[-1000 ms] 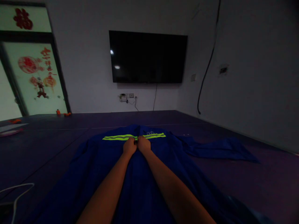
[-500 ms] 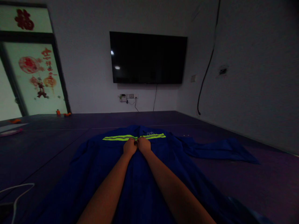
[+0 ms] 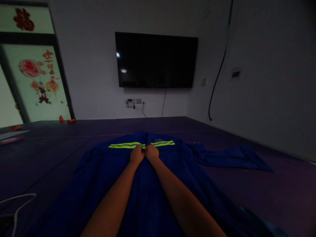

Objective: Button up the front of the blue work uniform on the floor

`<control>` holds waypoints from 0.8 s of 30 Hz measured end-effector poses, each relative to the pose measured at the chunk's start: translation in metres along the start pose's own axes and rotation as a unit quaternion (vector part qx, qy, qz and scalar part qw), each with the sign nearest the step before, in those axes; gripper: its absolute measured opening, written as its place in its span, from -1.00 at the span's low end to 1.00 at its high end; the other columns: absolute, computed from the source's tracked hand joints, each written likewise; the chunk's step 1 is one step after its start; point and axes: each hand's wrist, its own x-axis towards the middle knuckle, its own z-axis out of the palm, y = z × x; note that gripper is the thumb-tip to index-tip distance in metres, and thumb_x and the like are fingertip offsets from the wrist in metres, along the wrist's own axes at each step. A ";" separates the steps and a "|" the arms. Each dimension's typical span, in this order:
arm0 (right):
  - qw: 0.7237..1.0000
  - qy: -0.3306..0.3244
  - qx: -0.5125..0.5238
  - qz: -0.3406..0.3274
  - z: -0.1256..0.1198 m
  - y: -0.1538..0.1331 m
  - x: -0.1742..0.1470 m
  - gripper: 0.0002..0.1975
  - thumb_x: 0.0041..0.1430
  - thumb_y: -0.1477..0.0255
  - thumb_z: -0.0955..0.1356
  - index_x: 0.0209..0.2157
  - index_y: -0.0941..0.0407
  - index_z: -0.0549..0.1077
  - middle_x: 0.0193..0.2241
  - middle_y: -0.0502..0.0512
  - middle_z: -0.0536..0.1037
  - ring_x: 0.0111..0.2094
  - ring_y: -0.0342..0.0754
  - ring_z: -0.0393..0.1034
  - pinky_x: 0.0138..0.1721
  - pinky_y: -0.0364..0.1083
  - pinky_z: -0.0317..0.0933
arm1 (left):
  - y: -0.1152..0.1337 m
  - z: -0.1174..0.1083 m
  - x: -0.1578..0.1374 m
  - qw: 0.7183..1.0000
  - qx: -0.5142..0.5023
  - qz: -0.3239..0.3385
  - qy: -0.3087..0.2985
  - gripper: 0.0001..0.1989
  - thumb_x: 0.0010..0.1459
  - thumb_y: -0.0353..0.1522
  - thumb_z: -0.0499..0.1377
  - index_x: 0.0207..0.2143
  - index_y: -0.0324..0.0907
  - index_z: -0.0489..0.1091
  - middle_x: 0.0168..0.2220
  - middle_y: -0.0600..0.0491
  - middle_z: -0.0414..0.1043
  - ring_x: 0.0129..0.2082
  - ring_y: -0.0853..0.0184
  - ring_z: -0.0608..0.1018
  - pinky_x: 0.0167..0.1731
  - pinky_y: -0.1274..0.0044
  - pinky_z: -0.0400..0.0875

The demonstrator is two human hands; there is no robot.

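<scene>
A blue jacket [image 3: 147,197] lies front up before you, a yellow-green stripe [image 3: 124,145] across its chest. Working its centre front, you'd likely do best with small finger movements, keeping both sides level. Your left hand [image 3: 137,155] and right hand [image 3: 151,152] curl together just below the stripe; hidden fingertips leave their grip uncertain. Purple flooring [image 3: 247,187] surrounds the jacket.

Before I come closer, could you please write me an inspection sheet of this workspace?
Surface: purple surface, seamed.
Job's things: blue garment spread out, lime band across its chest.
Clutter: orange objects near the glass door.
Hands: left hand and right hand close together on the garment's front; grip hidden from view.
Cables: white cable lower left; black cable hanging on the right wall.
Surroundings: dim; wall-mounted screen ahead.
</scene>
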 end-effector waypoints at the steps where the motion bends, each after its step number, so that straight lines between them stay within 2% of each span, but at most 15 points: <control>1: 1.000 0.002 0.005 0.000 0.000 0.000 0.000 -0.73 0.14 0.45 0.17 -0.24 0.24 0.43 -0.22 0.29 0.46 -0.21 0.02 0.38 -0.26 -0.12 0.19 | 0.000 0.000 0.000 1.000 0.000 0.001 0.000 -0.79 0.10 -0.39 -0.03 -0.38 -0.25 0.38 -0.27 -0.08 0.41 -0.26 0.30 0.46 -0.32 0.55 0.29; 7: 1.000 0.008 0.014 0.007 0.001 0.002 -0.001 -0.73 0.14 0.44 0.17 -0.26 0.23 0.44 -0.22 0.29 0.45 -0.21 0.00 0.38 -0.26 -0.13 0.19 | 0.000 0.000 0.000 1.000 0.004 0.010 0.011 -0.81 0.09 -0.42 -0.04 -0.39 -0.25 0.37 -0.27 -0.07 0.40 -0.27 0.31 0.46 -0.33 0.56 0.28; 18: 0.999 0.029 0.046 -0.004 0.000 0.006 -0.002 -0.78 0.09 0.46 0.22 -0.25 0.05 0.45 -0.22 0.10 0.47 -0.21 -0.09 0.36 -0.25 -0.18 0.17 | 0.000 -0.001 0.000 1.000 0.000 0.008 0.003 -0.82 0.08 -0.40 -0.02 -0.36 -0.21 0.37 -0.26 -0.04 0.40 -0.25 0.32 0.45 -0.31 0.56 0.27; 24: 0.998 0.021 0.050 0.011 -0.001 0.005 -0.002 -0.75 0.10 0.46 0.19 -0.28 0.11 0.48 -0.26 0.17 0.48 -0.23 -0.04 0.38 -0.28 -0.16 0.18 | -0.001 -0.001 0.000 1.000 0.001 0.021 0.009 -0.82 0.08 -0.41 -0.02 -0.38 -0.22 0.37 -0.26 -0.05 0.40 -0.25 0.31 0.44 -0.32 0.56 0.27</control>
